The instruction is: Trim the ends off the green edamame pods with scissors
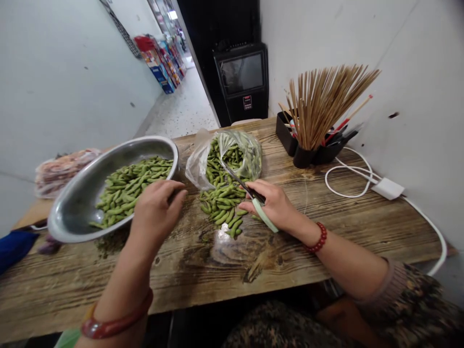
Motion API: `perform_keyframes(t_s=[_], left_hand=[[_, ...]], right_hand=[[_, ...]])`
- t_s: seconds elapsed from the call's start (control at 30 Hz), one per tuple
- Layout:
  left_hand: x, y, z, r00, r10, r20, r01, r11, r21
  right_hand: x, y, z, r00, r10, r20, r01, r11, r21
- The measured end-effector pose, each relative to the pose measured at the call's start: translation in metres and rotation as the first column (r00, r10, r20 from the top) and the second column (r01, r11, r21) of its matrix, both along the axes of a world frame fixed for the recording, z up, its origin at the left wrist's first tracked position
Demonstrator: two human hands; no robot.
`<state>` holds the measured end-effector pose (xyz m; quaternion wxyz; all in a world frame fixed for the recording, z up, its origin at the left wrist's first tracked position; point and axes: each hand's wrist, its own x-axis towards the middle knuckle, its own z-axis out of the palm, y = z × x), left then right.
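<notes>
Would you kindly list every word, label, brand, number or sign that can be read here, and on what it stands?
No text is legible.
Label on the black machine: too small to read.
Colourful packages in the background: too blurred to read.

A wooden bench (380,222) runs between pale walls (416,121) in what looks from here like a small eatery or shop, though nothing confirms which. Thin brown sticks (322,106) fan by the dozen from a black holder (286,135), across from a wide steel bowl (78,208) of green pods (136,188). A black machine (241,82) with a screen stands behind; colorful packages (159,65) are stacked along the speckled floor (184,113) beyond.
</notes>
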<state>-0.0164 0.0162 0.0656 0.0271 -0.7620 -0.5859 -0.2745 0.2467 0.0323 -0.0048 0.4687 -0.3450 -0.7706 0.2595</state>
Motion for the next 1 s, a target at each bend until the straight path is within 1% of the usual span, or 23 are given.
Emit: perform_keyframes(t_s=[0.03,0.1,0.17,0.2,0.27,0.37,0.47,0.57,0.63,0.7,0.77,0.8,0.83,0.87,0.93,1.0], left_hand=[[0.009,-0.005,-0.006,0.998,-0.061,0.027,0.063,0.996,-0.056],[0.024,-0.014,-0.018,0.988,-0.152,0.042,0.157,0.969,-0.189],[0.035,-0.023,-0.032,0.973,-0.231,0.009,0.224,0.930,-0.291],[0.039,-0.026,-0.038,0.965,-0.260,-0.033,0.235,0.915,-0.327],[0.042,-0.030,-0.048,0.952,-0.269,-0.148,0.199,0.907,-0.372],[0.044,-0.030,-0.055,0.930,-0.218,-0.297,0.096,0.922,-0.376],[0.047,-0.026,-0.057,0.921,-0.195,-0.338,0.061,0.928,-0.368],[0.052,-0.021,-0.059,0.935,-0.198,-0.296,0.083,0.930,-0.358],[0.053,-0.019,-0.060,0.953,-0.203,-0.226,0.117,0.931,-0.345],[0.053,-0.018,-0.061,0.975,-0.202,-0.092,0.159,0.925,-0.345],[0.051,-0.018,-0.059,0.978,-0.154,0.138,0.195,0.909,-0.368],[0.051,-0.019,-0.057,0.955,-0.102,0.280,0.211,0.894,-0.395],[0.051,-0.019,-0.055,0.906,-0.031,0.422,0.229,0.874,-0.428],[0.052,-0.020,-0.053,0.832,0.052,0.553,0.253,0.851,-0.461],[0.056,-0.020,-0.048,0.624,0.219,0.750,0.319,0.805,-0.500],[0.063,-0.017,-0.045,0.402,0.326,0.856,0.398,0.779,-0.484]], right_hand=[[0.000,0.000,0.001,1.000,0.002,0.004,-0.002,1.000,0.000],[0.000,-0.001,0.003,1.000,0.008,0.014,-0.008,1.000,-0.002],[0.000,-0.001,0.004,1.000,0.007,0.025,-0.006,1.000,-0.003],[0.000,-0.002,0.005,1.000,0.004,0.030,-0.004,1.000,-0.003],[0.000,-0.002,0.006,0.999,-0.004,0.037,0.004,1.000,-0.004],[0.000,-0.001,0.006,0.999,-0.003,0.037,0.003,1.000,0.001],[0.000,-0.001,0.005,0.999,0.009,0.031,-0.010,1.000,0.018],[0.000,-0.002,0.004,0.999,0.016,0.036,-0.016,1.000,0.015],[0.000,-0.002,0.005,0.999,0.017,0.042,-0.017,1.000,0.002],[0.000,-0.002,0.005,0.999,0.011,0.039,-0.011,1.000,-0.004],[0.000,-0.001,0.005,1.000,0.001,0.028,0.000,1.000,-0.001],[0.000,-0.001,0.006,1.000,-0.004,0.024,0.004,1.000,0.001],[0.001,-0.001,0.006,1.000,-0.007,0.020,0.007,1.000,0.001],[0.001,0.000,0.006,1.000,-0.007,0.017,0.007,1.000,0.001],[0.001,0.000,0.007,1.000,-0.005,0.018,0.005,1.000,-0.004],[0.001,0.000,0.007,1.000,0.003,0.028,-0.003,1.000,-0.014]])
